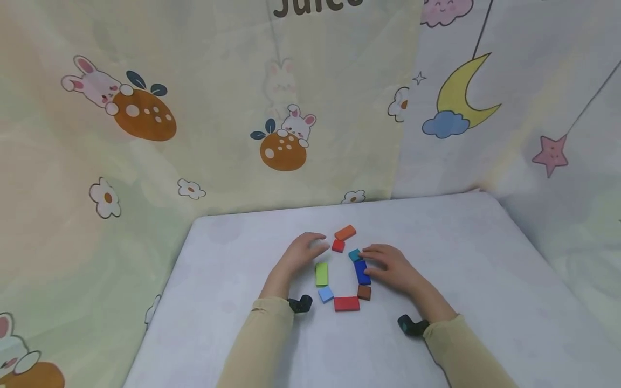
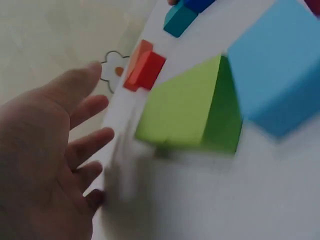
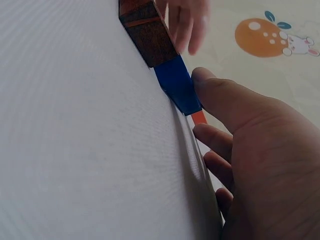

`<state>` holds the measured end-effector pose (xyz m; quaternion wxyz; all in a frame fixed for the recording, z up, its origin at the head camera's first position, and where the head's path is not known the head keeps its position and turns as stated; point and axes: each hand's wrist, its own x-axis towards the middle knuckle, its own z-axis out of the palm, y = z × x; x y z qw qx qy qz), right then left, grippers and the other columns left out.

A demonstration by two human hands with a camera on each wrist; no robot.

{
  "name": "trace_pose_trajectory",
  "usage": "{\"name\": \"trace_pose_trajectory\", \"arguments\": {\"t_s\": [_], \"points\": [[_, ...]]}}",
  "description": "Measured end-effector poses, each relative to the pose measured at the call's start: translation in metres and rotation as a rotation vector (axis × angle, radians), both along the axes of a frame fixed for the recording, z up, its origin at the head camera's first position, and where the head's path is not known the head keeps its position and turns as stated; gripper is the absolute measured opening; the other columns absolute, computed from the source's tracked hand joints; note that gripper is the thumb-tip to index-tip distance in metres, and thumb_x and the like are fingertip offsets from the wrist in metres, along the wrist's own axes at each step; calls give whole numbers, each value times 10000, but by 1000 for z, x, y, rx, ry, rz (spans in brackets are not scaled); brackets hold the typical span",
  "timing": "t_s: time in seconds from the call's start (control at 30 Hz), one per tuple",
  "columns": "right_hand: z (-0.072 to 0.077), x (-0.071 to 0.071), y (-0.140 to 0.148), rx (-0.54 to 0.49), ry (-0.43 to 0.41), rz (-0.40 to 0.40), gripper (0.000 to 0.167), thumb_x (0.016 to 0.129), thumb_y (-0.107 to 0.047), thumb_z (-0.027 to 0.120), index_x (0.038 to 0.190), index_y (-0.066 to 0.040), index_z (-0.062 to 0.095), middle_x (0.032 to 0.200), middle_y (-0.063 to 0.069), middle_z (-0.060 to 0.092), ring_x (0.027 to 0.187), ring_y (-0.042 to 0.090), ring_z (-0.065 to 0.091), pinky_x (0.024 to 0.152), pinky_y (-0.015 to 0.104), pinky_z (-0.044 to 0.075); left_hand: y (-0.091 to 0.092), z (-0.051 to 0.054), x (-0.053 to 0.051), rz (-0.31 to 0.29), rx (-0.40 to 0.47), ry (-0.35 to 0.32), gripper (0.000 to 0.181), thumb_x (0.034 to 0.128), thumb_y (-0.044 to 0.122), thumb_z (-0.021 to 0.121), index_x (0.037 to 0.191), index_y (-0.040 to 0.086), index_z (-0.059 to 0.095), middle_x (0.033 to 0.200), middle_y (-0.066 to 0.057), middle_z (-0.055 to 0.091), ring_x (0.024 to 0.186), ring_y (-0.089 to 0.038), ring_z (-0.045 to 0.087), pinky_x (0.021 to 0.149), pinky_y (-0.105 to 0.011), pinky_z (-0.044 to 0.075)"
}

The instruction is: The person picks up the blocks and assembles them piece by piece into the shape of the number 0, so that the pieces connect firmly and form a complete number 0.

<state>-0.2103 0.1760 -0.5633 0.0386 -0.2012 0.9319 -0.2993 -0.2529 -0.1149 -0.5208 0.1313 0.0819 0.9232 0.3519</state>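
Observation:
My left hand (image 1: 304, 252), fingers apart and holding nothing, hovers left of a small red block (image 1: 338, 246) and above a lime green block (image 1: 322, 274). In the left wrist view, a gap separates that hand from the green block (image 2: 182, 107). On the other side, my right hand (image 1: 394, 268) has its fingertips at a teal block (image 1: 355, 255) and its thumb by a dark blue block (image 1: 361, 272). In the right wrist view the thumb overlaps the edge of the blue block (image 3: 179, 85); firm contact is hard to judge.
An orange block (image 1: 345, 233) lies beyond the small red one. Nearer are a light blue block (image 1: 326, 294), a long red block (image 1: 346, 304) and a brown block (image 1: 364, 292), completing a rough ring on the white table (image 1: 233, 258). A printed cloth (image 1: 218, 108) hangs behind.

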Motion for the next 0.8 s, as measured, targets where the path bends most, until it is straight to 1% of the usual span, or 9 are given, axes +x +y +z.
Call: {"name": "trace_pose_trajectory", "arguments": {"t_s": [0.07,0.17,0.27,0.33,0.47,0.6,0.7,0.8], "points": [[0,-1,0,0,1,5,476,915,-429,681,1368,-316,587,1470,0,510,1417,303,380,1144,614,309,8,-5,-5,0,-25,7,457,942,497,607,1346,284,598,1481,-5,503,1469,-271,335,1189,-534,300],[1,-2,0,1,2,9,477,915,-433,681,1367,-314,588,1470,-2,510,1417,300,381,1147,612,307,16,-11,-11,-15,-101,51,439,937,463,633,1344,302,601,1496,-12,485,1488,-283,294,1208,-526,264],[2,-1,-1,-2,5,4,475,912,-427,686,1363,-309,592,1468,-3,514,1418,298,381,1149,613,303,22,-13,-14,-40,-183,113,451,923,459,655,1350,331,593,1504,-23,471,1474,-288,313,1207,-519,268],[2,-1,-1,-2,9,0,473,911,-424,687,1361,-309,593,1467,-3,515,1418,300,380,1146,618,302,26,-13,-15,-43,-209,131,454,918,464,658,1351,347,590,1513,-30,459,1464,-285,322,1210,-514,262],[2,-2,-1,-3,-1,9,473,914,-433,680,1364,-313,591,1471,-5,512,1422,302,374,1147,621,299,30,-14,-14,-26,-242,143,433,905,449,678,1322,350,618,1525,-47,443,1471,-306,298,1219,-526,224],[1,-2,-2,22,5,19,481,919,-449,668,1372,-310,583,1472,0,512,1422,304,376,1146,620,303,30,-20,-13,-7,-272,161,416,896,442,693,1297,347,638,1524,-36,445,1482,-303,276,1225,-523,207],[1,-2,-2,28,7,8,486,917,-445,673,1372,-303,584,1473,7,513,1425,307,374,1148,624,298,30,-23,-14,-9,-272,173,408,896,452,689,1289,350,642,1520,-29,450,1483,-302,272,1223,-527,210],[1,-1,-1,25,-5,-1,489,916,-439,674,1376,-299,582,1477,11,508,1430,312,366,1147,632,292,28,-23,-14,-17,-243,163,389,899,449,687,1273,347,651,1518,-32,452,1488,-310,265,1220,-543,210]]}}
